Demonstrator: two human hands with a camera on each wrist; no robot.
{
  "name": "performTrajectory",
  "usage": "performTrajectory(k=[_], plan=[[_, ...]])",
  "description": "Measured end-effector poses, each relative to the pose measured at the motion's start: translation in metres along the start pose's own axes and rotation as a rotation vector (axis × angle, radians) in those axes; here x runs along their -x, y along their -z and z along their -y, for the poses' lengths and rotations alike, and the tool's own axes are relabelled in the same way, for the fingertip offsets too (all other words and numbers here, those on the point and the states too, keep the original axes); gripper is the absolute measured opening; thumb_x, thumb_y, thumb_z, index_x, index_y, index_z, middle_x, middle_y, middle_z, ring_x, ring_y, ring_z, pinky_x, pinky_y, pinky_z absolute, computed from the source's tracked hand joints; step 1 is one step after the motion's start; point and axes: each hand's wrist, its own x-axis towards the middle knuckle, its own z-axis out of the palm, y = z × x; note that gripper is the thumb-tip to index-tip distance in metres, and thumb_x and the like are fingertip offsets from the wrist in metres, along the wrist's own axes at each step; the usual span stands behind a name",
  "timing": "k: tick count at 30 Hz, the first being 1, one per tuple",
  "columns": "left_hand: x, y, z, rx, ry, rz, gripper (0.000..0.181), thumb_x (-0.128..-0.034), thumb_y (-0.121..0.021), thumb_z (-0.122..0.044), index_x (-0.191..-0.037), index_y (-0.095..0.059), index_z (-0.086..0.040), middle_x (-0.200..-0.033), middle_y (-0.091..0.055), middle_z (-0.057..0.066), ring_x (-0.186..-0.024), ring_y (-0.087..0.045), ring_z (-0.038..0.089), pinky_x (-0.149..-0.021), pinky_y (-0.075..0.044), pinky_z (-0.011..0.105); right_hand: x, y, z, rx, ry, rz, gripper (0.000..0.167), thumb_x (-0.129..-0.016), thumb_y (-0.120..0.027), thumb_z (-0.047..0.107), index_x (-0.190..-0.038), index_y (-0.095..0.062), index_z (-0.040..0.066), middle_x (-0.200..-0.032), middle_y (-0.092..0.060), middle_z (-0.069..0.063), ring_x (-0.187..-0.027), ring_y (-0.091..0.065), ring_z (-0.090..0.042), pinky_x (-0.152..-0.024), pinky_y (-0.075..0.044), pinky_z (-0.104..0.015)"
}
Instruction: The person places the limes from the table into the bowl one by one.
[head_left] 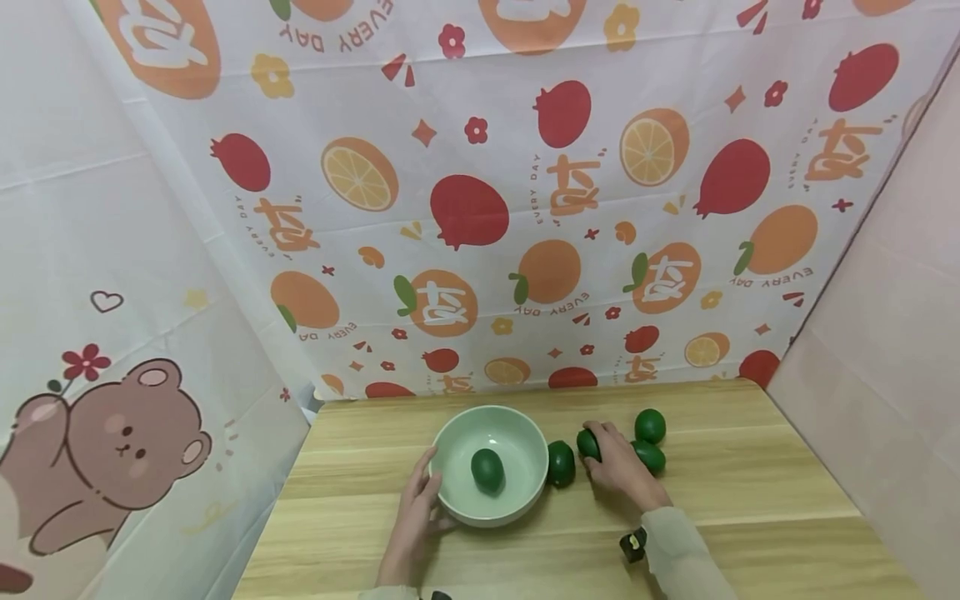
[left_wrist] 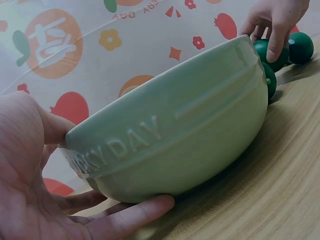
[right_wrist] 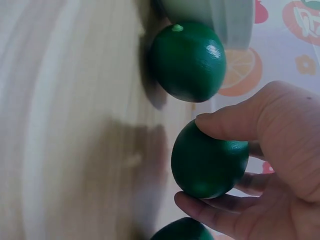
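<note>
A pale green bowl (head_left: 517, 479) stands on the wooden table with one dark green lime (head_left: 487, 471) inside. My left hand (head_left: 417, 508) holds the bowl's left side, thumb at the rim and fingers low against the base, as the left wrist view shows. To the right of the bowl, my right hand (head_left: 621, 471) grips another lime (right_wrist: 210, 162) between thumb and fingers. Whether that lime touches the table is hard to tell. Between it and the bowl lies a further lime (head_left: 561, 464), close against the bowl's wall.
Two more limes lie just right of my right hand, one farther back (head_left: 650, 426) and one nearer (head_left: 649, 457), partly behind the hand. A fruit-print cloth (head_left: 465, 292) hangs along the table's back edge. Pale cloth walls (head_left: 885, 333) stand at either side.
</note>
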Motion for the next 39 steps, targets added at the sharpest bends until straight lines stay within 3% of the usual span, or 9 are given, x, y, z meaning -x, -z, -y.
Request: performTrajectory(k=[16,25,32,39], plan=[[-0.006,0.003,0.002,0.018,0.001,-0.007,0.058,-0.1095,-0.043,-0.033,-0.163,-0.020,-0.029,-0.166,-0.006,0.033,-0.141,-0.035,0.062,-0.087,-0.066,0.055,-0.008,0.025,0.014,-0.022,0.026,-0.083,0.060,-0.098,-0.064,0.016,-0.153,-0.040,0.010,-0.151,-0.043,-0.026,-0.135,-0.049,-0.046,-0.109,-0.049,-0.067],[-0.011,0.006,-0.001,0.009,-0.005,0.010,0.058,-0.1101,-0.042,-0.031,-0.163,-0.018,-0.028,-0.165,-0.009,0.034,-0.141,-0.035,0.062,-0.087,-0.065,0.057,-0.012,0.035,0.024,-0.019,0.076,-0.143,0.061,-0.101,-0.059,0.016,-0.155,-0.034,0.002,-0.151,-0.042,-0.030,-0.137,-0.047,-0.048,-0.111,-0.048,-0.066],[-0.014,0.006,-0.001,0.017,0.006,-0.003,0.058,-0.1094,-0.043,-0.033,-0.162,-0.021,-0.030,-0.167,-0.005,0.033,-0.142,-0.034,0.062,-0.087,-0.065,0.055,-0.014,0.042,0.031,-0.031,0.093,-0.179,0.064,-0.099,-0.063,0.017,-0.155,-0.035,0.008,-0.150,-0.045,-0.024,-0.134,-0.050,-0.041,-0.109,-0.050,-0.063],[-0.011,0.006,0.001,-0.003,0.001,-0.001,0.059,-0.1103,-0.041,-0.034,-0.163,-0.017,-0.027,-0.163,-0.017,0.035,-0.140,-0.039,0.059,-0.087,-0.066,0.055,-0.014,0.044,0.042,-0.038,0.161,-0.248,0.064,-0.096,-0.069,0.021,-0.152,-0.041,0.012,-0.146,-0.050,-0.022,-0.129,-0.055,-0.040,-0.105,-0.054,-0.062]])
